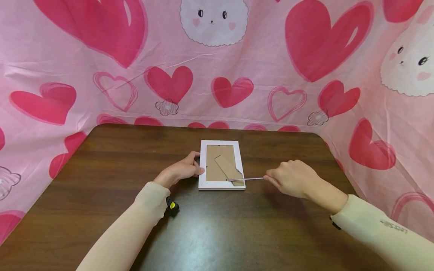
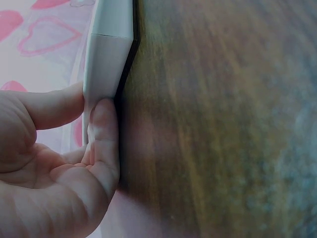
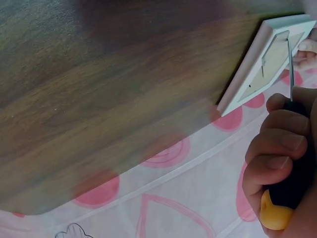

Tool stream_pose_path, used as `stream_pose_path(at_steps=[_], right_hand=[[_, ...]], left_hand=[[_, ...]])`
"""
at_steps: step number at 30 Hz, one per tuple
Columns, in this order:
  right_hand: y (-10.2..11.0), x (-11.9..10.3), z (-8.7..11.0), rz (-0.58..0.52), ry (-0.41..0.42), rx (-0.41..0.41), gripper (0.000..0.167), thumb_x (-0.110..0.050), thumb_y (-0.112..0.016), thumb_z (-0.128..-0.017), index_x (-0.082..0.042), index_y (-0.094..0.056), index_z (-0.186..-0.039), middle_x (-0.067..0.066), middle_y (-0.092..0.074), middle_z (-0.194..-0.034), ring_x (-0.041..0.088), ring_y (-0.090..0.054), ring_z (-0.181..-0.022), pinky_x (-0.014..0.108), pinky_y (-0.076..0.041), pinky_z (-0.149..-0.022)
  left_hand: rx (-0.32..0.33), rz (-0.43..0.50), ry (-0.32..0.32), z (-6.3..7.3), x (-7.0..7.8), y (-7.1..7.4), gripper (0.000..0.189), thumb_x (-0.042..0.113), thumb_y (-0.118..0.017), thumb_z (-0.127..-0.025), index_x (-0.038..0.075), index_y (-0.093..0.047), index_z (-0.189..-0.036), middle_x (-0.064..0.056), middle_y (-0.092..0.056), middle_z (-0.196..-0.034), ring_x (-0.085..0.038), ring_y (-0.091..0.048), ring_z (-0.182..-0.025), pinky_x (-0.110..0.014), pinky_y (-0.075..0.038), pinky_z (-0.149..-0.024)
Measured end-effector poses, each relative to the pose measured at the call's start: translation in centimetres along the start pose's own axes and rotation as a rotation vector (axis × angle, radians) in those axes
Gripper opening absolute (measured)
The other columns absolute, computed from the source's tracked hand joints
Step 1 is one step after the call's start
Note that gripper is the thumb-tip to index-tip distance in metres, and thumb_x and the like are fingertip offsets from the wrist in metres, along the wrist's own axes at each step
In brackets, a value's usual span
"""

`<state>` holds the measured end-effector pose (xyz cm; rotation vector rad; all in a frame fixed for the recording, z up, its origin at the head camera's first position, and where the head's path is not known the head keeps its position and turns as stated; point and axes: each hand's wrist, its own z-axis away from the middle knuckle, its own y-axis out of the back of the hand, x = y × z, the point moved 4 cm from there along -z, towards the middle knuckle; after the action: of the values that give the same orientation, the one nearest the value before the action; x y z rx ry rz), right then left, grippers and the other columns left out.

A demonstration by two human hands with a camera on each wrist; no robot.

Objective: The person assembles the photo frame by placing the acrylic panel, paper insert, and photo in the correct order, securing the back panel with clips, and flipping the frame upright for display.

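Note:
A white picture frame (image 1: 217, 185) lies on the table with its brown backing board (image 1: 211, 160) facing up. The board carries a slanted stand leg (image 1: 226, 165). At the frame's left side my left hand (image 1: 181, 168) grips the edge, thumb and fingers against the white side, as the left wrist view shows close up. My right hand (image 1: 295, 178) is wrapped around a screwdriver (image 3: 299, 186) with a black and yellow handle. Its thin metal shaft (image 1: 251, 178) reaches left across the frame, the tip right at the lower edge of the backing board.
The dark wooden table (image 1: 152, 143) extends on all sides of the frame. A pink cloth (image 1: 203, 56) printed with hearts hangs behind the table and along both sides. Both forearms wear pale sleeves (image 1: 132, 222), with a small black strap piece (image 1: 172, 206) at the left wrist.

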<state>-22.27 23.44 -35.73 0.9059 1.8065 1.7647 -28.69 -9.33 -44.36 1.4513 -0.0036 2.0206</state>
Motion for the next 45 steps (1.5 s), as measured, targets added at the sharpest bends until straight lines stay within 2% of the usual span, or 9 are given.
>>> stream_pose_path(at_steps=[9,16,23,31,38,45], right_hand=[[0.2,0.1,-0.4,-0.153,-0.065,-0.172,0.031,-0.032,-0.062,-0.107,-0.027,-0.061,-0.076,-0.015,-0.044,-0.061,0.008,-0.050,-0.060,0.038,-0.047,-0.059],[0.4,0.0,-0.7,-0.266,-0.147,-0.298,0.026,-0.032,-0.059,-0.109,-0.024,-0.072,-0.088,-0.013,-0.050,-0.067,0.009,-0.054,-0.067,0.040,-0.050,-0.070],[0.4,-0.2,-1.1,-0.355,-0.209,-0.380,0.029,-0.034,-0.056,-0.110,-0.024,-0.071,-0.087,-0.011,-0.048,-0.068,0.011,-0.054,-0.072,0.039,-0.048,-0.073],[0.4,-0.1,-1.6,-0.482,-0.250,-0.490,0.031,-0.033,-0.054,-0.111,-0.016,-0.074,-0.094,-0.008,-0.045,-0.071,0.014,-0.056,-0.077,0.039,-0.047,-0.076],[0.5,0.0,-1.8,-0.494,-0.247,-0.507,0.032,-0.033,-0.053,-0.112,-0.017,-0.074,-0.094,-0.007,-0.046,-0.072,0.014,-0.056,-0.079,0.039,-0.048,-0.078],[0.4,0.1,-1.6,-0.515,-0.196,-0.458,0.037,-0.031,-0.052,-0.112,-0.021,-0.062,-0.077,-0.010,-0.041,-0.067,0.009,-0.046,-0.066,0.033,-0.043,-0.068]], left_hand=[[-0.002,0.012,-0.010,0.1,0.0,-0.1,0.072,0.018,-0.064,-0.105,0.008,-0.021,-0.162,-0.015,-0.053,-0.114,-0.034,-0.064,-0.118,-0.056,-0.039,-0.116],[0.003,0.008,-0.007,0.2,0.1,-0.2,0.071,0.018,-0.064,-0.105,0.008,-0.022,-0.162,-0.015,-0.054,-0.115,-0.033,-0.063,-0.116,-0.055,-0.040,-0.115],[0.003,0.002,-0.009,0.0,0.2,-0.2,0.070,0.017,-0.063,-0.106,0.007,-0.022,-0.161,-0.016,-0.054,-0.115,-0.033,-0.063,-0.115,-0.055,-0.041,-0.115],[0.003,-0.002,-0.015,0.0,0.1,-0.1,0.070,0.018,-0.063,-0.106,0.007,-0.023,-0.161,-0.016,-0.055,-0.115,-0.032,-0.063,-0.114,-0.055,-0.040,-0.114],[0.003,0.000,-0.018,0.0,0.1,0.0,0.070,0.017,-0.063,-0.106,0.006,-0.022,-0.161,-0.016,-0.055,-0.114,-0.032,-0.063,-0.113,-0.055,-0.041,-0.114],[0.004,0.002,-0.025,0.1,0.2,-0.1,0.069,0.016,-0.063,-0.106,0.005,-0.022,-0.161,-0.016,-0.055,-0.113,-0.031,-0.063,-0.111,-0.054,-0.042,-0.113]])
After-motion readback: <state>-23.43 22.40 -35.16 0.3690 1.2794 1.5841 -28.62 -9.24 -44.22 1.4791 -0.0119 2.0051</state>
